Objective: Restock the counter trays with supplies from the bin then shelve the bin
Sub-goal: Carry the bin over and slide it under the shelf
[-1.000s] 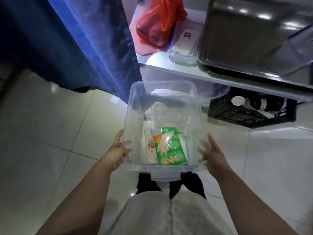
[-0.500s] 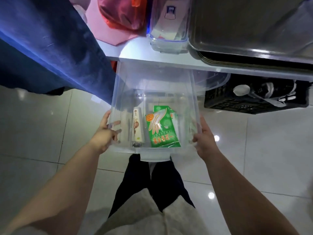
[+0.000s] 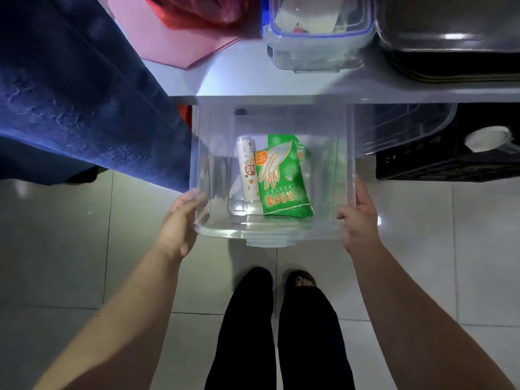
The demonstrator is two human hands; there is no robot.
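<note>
The green packet (image 3: 284,178), at six o'clock in the bin (image 3: 350,164), bears upside-down Chinese characters reading 一次性手套; the tube's (image 3: 247,170) print is illegible.

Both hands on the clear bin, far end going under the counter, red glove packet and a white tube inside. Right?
Not quite: the head view shows the glove packet is green, not red. The rest stands: left hand and right hand hold the clear bin, far end under the counter, white tube inside.
</note>
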